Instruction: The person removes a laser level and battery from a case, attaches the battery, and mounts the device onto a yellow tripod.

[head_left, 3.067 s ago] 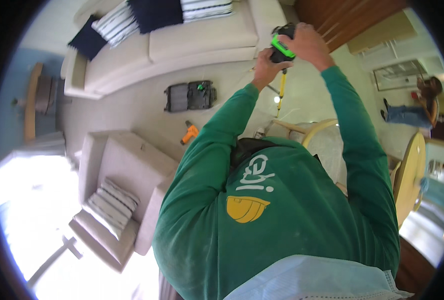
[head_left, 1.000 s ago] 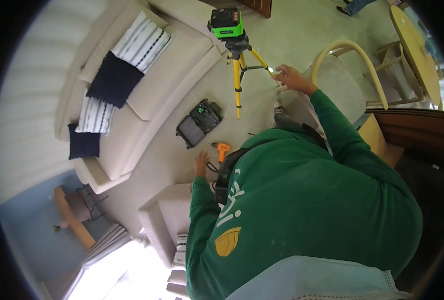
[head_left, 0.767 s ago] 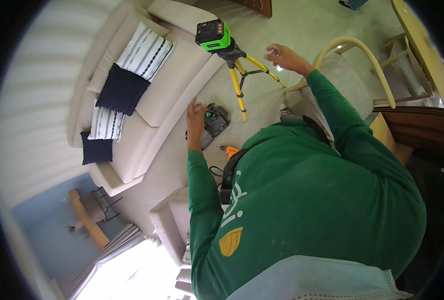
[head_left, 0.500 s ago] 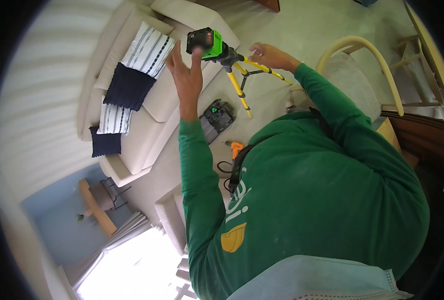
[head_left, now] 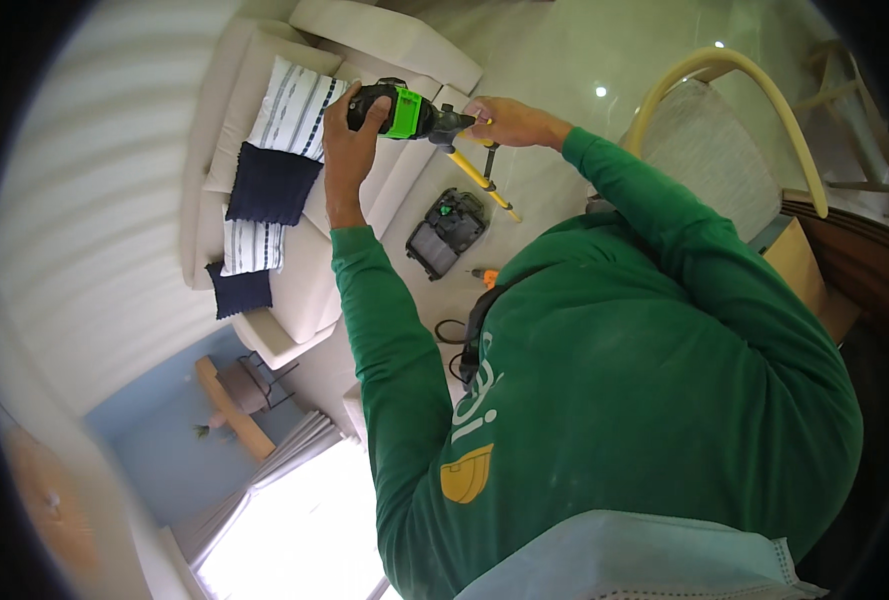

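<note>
A bright green and black laser level (head_left: 403, 113) sits on the dark head (head_left: 448, 124) of a tripod, tilted over in this view. My left hand (head_left: 348, 150) is closed on the level's black end, its thumb along the near side and its fingers partly hidden behind. On the other side, my right hand (head_left: 520, 122) has its fingers pinched at the tripod head, covering whatever small part they grip. Below the head runs a yellow tripod leg (head_left: 483, 180); the other legs are mostly hidden.
An open dark case (head_left: 448, 236) lies on the floor near an orange drill (head_left: 486, 277), partly behind my body. The beige sofa (head_left: 309, 265) with striped and navy cushions (head_left: 273, 184) stands to the left. A wooden-armed chair (head_left: 721, 150) is at the right.
My left hand has closed round the laser level. My right hand has moved left from beside the tripod to its head, fingers closing there. The level has swung over, and the view has shifted.
</note>
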{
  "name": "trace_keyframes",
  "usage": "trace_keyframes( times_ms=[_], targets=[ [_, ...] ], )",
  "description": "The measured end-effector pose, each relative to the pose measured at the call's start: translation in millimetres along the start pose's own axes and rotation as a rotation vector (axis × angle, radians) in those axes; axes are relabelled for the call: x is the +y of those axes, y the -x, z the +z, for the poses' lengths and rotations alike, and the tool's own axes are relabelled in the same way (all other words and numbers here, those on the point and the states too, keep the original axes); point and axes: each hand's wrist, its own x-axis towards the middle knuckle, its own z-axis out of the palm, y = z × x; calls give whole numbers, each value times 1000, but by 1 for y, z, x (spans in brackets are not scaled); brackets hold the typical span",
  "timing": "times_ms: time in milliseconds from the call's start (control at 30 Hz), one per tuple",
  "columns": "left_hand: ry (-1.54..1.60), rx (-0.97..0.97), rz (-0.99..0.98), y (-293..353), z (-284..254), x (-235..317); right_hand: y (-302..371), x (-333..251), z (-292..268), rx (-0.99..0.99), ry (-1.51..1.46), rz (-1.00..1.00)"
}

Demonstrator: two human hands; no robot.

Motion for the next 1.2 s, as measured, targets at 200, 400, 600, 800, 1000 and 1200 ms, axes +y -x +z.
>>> trace_keyframes(
  times_ms=[200,400,600,800,1000,1200],
  targets=[
    [33,-106,65,-11,-7,-7,8,4,17,64,-15,-28],
    [123,-211,72,-14,-7,-46,4,53,40,-27,152,-161],
    [109,-107,198,-14,10,-22,72,60,22,50,232,90],
    [20,1,164,1,1,-1,127,77,24,121,109,282],
    [-10,59,217,-3,4,-14,180,97,27,206,92,444],
    [-6,7,240,-10,5,-7,226,128,36,328,210,523]
  ],
)
